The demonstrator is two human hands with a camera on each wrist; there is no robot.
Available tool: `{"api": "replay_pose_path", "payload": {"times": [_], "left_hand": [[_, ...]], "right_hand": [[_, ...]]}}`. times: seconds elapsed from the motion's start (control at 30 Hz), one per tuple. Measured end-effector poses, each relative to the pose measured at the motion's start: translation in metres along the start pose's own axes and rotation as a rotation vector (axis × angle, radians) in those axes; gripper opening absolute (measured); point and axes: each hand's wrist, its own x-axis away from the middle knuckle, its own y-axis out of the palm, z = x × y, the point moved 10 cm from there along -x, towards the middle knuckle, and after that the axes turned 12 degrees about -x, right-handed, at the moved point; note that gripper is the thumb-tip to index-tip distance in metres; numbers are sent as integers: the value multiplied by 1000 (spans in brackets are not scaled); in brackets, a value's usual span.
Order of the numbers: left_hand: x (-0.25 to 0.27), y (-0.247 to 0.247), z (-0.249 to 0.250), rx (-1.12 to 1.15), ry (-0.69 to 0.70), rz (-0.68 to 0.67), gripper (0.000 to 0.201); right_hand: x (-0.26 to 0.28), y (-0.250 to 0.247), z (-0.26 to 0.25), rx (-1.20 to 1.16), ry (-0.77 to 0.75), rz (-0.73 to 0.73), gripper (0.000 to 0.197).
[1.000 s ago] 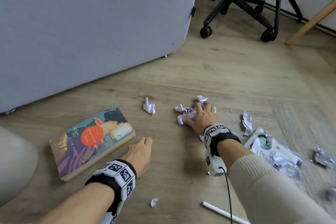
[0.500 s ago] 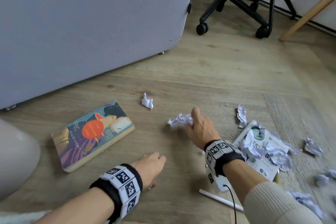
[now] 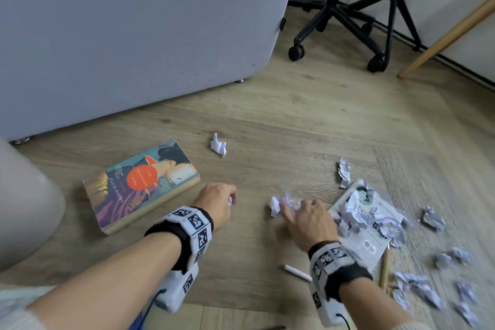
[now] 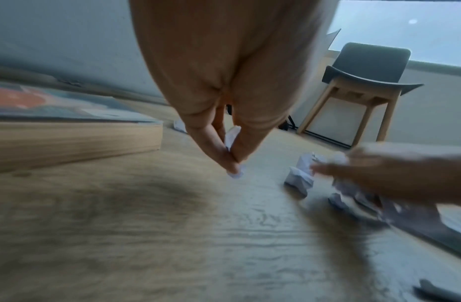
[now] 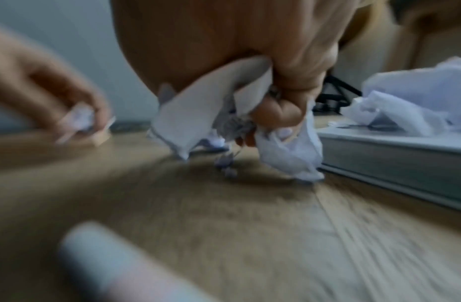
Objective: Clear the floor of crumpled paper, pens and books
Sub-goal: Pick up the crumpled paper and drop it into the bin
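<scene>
A: What is the left hand (image 3: 217,202) doing?

B: Its fingers (image 4: 213,141) and thumb are pressed together at the tips, pinching a small paper scrap (image 4: 235,173) just above the floor (image 3: 281,126), near the corner of the novel (image 3: 139,182).

A: And the right hand (image 3: 308,222)?

B: Curled tight round a bunch of crumpled paper (image 5: 224,120); white folds stick out below the knuckles and between the fingers, close over the boards.

A: Where is everything else lying?

B: The novel lies flat, cover up, to the left. One paper ball (image 3: 218,144) sits alone beyond the hands. To the right a white book (image 3: 372,238) lies flat with crumpled sheets (image 3: 375,220) heaped on it, another scrap (image 3: 344,173) just past its far corner, and more wads (image 3: 434,218) scattered further right. A white pen (image 3: 297,272) lies on the floor beside the right wrist, and a wooden pencil (image 3: 383,268) along the white book's near edge.

A: The room?

B: Pale wood flooring, a grey panel (image 3: 134,35) on small feet at the back, a black swivel-chair base (image 3: 345,16) with castors, a slanting wooden leg (image 3: 444,37) at the right; the left wrist view shows a grey chair (image 4: 366,81) on wooden legs.

A: Anything unclear?

B: The right wrist view is badly blurred, the wads at the lower right are smeared, and the pen is partly hidden by the wristband
</scene>
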Motion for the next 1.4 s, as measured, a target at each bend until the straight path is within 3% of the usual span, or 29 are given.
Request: {"api": "replay_pose_path", "payload": {"times": [0.07, 0.13, 0.27, 0.33, 0.4, 0.47, 0.6, 0.73, 0.77, 0.83, 0.87, 0.93, 1.03, 1.2, 1.3, 1.4], "left_hand": [[-7, -5, 6, 51, -18, 75, 28], [-12, 0, 19, 66, -4, 107, 27], [-20, 23, 50, 54, 28, 118, 28], [-24, 34, 64, 58, 45, 109, 41], [-28, 47, 82, 27, 121, 86, 61], [-32, 58, 97, -38, 191, 73, 66], [-30, 69, 124, -299, 333, 116, 37], [-27, 77, 123, -403, 366, 140, 17], [-27, 77, 121, -400, 367, 144, 11], [-29, 77, 112, -434, 318, 146, 19], [-30, 83, 108, -445, 288, 86, 22], [-32, 87, 101, -496, 202, 12, 24], [-36, 80, 100, -518, 123, 41, 20], [-27, 62, 98, -313, 121, 2, 32], [-20, 35, 82, -208, 78, 40, 33], [-8, -6, 60, -108, 17, 104, 38]], "right_hand": [[16, 4, -3, 4, 67, 17, 22], [23, 15, -9, 27, 13, 19, 22], [36, 43, -17, -17, -175, -142, 18], [40, 34, -13, -89, -200, -120, 12], [43, 20, -5, -182, -175, -52, 12], [47, 3, 9, -283, -126, 58, 18], [54, -43, 47, -357, -13, 337, 12], [50, -95, 93, -235, 121, 544, 45], [44, -98, 105, -157, 173, 520, 49], [30, -89, 126, -12, 291, 375, 51], [25, -79, 131, 14, 309, 301, 50], [20, -60, 118, 52, 207, 227, 40], [23, -38, 93, 58, 22, 188, 30], [13, -31, 98, -185, 63, 161, 24], [13, -34, 72, -527, 56, 208, 16], [9, -33, 28, -804, 90, 172, 26]]}}
